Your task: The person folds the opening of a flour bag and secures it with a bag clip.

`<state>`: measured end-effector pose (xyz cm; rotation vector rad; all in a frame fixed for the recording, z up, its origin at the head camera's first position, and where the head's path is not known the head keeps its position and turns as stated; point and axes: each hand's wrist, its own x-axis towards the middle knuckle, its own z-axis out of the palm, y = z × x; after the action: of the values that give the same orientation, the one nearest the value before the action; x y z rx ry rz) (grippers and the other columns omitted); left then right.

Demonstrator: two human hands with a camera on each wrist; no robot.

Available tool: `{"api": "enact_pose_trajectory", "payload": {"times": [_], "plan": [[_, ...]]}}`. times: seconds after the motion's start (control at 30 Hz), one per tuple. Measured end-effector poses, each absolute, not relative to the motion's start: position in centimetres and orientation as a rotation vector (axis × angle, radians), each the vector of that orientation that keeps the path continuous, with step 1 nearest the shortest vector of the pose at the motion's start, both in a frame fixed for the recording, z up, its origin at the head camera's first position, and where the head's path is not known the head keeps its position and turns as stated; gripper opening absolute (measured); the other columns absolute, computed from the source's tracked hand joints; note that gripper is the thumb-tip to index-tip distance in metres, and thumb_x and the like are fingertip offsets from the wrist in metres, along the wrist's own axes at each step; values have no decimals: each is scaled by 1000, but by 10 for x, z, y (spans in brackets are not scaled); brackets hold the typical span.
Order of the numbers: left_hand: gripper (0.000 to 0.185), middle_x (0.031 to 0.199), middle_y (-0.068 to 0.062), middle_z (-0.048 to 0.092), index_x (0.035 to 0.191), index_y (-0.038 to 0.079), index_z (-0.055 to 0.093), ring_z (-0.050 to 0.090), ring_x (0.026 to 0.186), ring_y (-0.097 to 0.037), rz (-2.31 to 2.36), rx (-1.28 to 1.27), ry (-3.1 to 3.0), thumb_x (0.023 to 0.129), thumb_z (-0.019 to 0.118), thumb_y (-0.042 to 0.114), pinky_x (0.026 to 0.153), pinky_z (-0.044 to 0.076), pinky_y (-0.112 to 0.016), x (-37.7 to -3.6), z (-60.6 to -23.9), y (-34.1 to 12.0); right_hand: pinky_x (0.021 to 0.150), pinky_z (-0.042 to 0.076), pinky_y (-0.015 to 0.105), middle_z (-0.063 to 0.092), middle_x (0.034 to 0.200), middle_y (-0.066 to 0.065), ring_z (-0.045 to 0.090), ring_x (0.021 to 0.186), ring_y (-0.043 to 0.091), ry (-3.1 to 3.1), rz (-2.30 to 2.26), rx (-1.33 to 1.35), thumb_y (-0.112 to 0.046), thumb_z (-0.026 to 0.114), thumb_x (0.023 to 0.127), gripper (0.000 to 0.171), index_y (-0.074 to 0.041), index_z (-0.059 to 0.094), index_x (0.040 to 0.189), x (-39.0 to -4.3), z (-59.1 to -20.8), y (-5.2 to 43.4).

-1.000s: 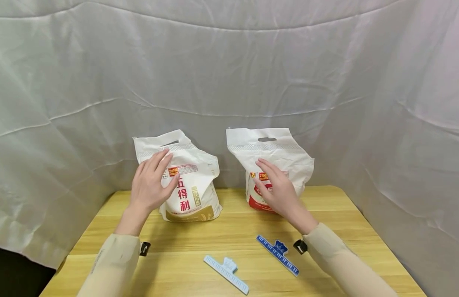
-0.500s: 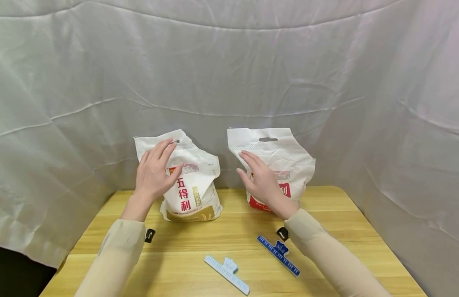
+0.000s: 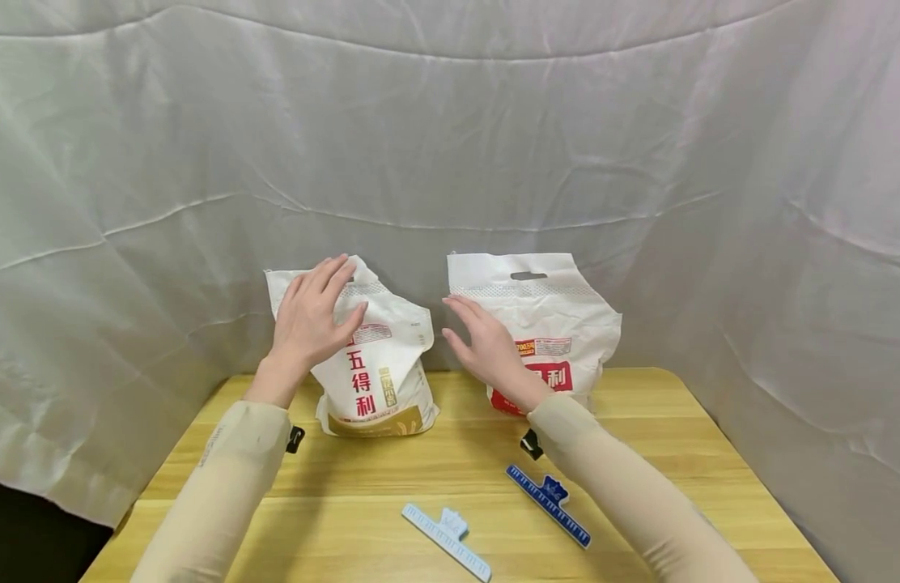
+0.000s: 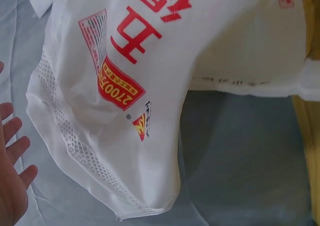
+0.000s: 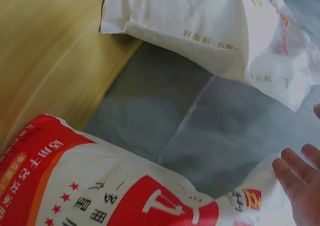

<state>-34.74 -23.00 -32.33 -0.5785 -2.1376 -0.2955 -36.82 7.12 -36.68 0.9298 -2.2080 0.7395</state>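
Two white flour bags stand side by side at the back of the table. The left bag [image 3: 402, 324] has red characters and a gold base; its slumped top has a handle slot. My left hand [image 3: 312, 320] is raised before its upper left part, fingers straight. In the left wrist view those fingers [image 4: 15, 148] show a gap from the bag's top edge. The right bag [image 3: 574, 320] has a red label and a slotted top. My right hand [image 3: 482, 336], fingers extended, is at its left side; in the right wrist view the fingertips [image 5: 285, 168] overlap its upper part.
A pale blue ruler-shaped clip [image 3: 450, 538] and a dark blue one [image 3: 548, 502] lie on the wooden table [image 3: 362, 502], nearer the front. A grey cloth [image 3: 450, 146] hangs behind and at both sides. Black bands [image 3: 532, 444] show at the wrists.
My right hand has moved left across the right bag to its left side, uncovering the red label. My left hand has shifted slightly up and right over the left bag's top. Bags and clips stay put.
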Motion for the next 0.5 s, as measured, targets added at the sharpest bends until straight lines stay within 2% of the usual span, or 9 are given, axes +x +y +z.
{"api": "enact_pose_trajectory", "payload": {"times": [0.5], "plan": [[66,159,-11,47,152,10,51,40,148,-35,-90,-561,-2354,94,69,37,117,34,-56,-365,-302,-235,120,38,41,56,151,13,51,141,29,-2372,757,922,-18,71,99,54,-6,53,149,-384,-361,37]]}}
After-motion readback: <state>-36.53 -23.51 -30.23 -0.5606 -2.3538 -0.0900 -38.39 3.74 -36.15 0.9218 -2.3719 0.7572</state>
